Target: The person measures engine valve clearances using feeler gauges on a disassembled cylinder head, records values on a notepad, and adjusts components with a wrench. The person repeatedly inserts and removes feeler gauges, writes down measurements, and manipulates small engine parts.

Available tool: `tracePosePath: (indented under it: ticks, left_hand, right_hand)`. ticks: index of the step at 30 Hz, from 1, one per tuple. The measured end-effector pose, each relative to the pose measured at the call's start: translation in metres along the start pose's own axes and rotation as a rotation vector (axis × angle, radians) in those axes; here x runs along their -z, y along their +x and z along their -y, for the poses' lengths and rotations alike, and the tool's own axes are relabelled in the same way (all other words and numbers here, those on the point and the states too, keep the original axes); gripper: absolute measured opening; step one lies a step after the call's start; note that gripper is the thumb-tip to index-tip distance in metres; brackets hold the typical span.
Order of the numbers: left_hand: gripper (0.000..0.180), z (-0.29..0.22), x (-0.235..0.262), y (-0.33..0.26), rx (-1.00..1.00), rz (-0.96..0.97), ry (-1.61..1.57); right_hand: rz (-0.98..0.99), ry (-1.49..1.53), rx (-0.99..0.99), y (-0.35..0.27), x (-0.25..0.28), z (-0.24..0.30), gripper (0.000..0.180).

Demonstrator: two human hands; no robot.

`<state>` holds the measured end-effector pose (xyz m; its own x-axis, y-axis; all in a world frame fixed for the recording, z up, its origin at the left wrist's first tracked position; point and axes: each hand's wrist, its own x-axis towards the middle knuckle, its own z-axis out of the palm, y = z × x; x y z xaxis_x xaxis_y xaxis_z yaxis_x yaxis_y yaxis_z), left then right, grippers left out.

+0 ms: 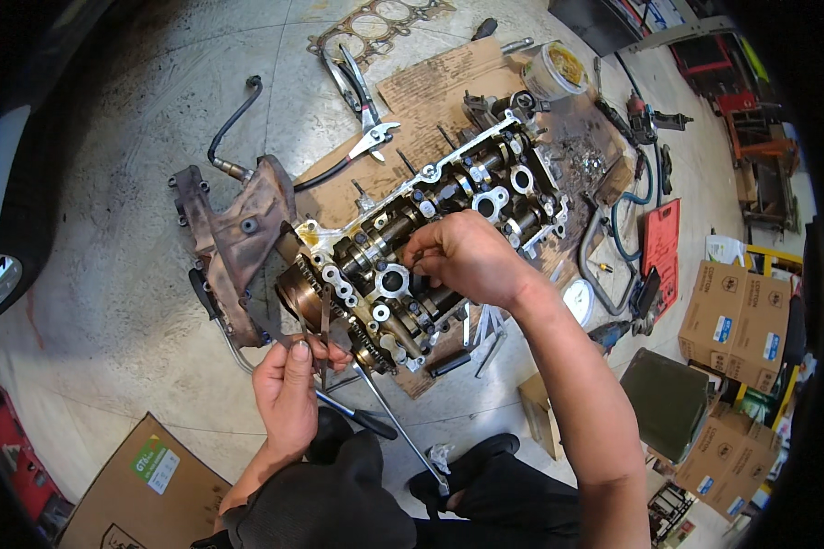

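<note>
An engine cylinder head (430,247) with camshafts and a chain sprocket (304,291) lies aslant on the floor in front of me. My left hand (288,389) is closed near the sprocket end, pinching thin dark metal blades (326,316) that look like feeler gauge blades. They point up and spread apart a little. My right hand (474,256) reaches over the middle of the head, fingers pinched together down between the camshafts. Whatever its fingertips grip is hidden. Several loose flat metal strips (485,325) lie just beyond the head's near edge.
A rusty manifold (243,224) sits left of the head. Pliers (373,137) and a gasket (380,32) lie farther off, near a cardboard sheet (430,82). A tub (556,71), power tool (645,119), red tray (661,252) and cartons (734,320) stand right. A long bar (398,425) lies by my feet.
</note>
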<state>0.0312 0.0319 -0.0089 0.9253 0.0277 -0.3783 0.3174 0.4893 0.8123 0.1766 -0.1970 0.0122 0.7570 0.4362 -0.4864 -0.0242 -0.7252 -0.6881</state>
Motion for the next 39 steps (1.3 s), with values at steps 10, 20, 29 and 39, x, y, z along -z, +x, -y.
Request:
tracePosePath:
  ticks: [10,20,29,39]
  left_hand:
    - [0.030,-0.001,-0.002,-0.001,0.014,0.065,-0.017]
    - [0.026,-0.016,-0.004,-0.003,-0.090,0.013,-0.004]
    - [0.027,-0.020,-0.009,-0.006,-0.117,-0.001,-0.028]
    - [0.026,-0.020,-0.004,-0.010,-0.171,0.030,-0.103]
  right_hand:
    - [-0.267,0.365,-0.013,0.001,0.076,0.034,0.011]
    - [-0.212,0.919,-0.039,-0.044,0.029,0.071,0.028]
    - [-0.143,0.916,-0.011,-0.049,0.022,0.081,0.030]
    - [-0.108,1.036,0.059,-0.043,0.010,0.081,0.031]
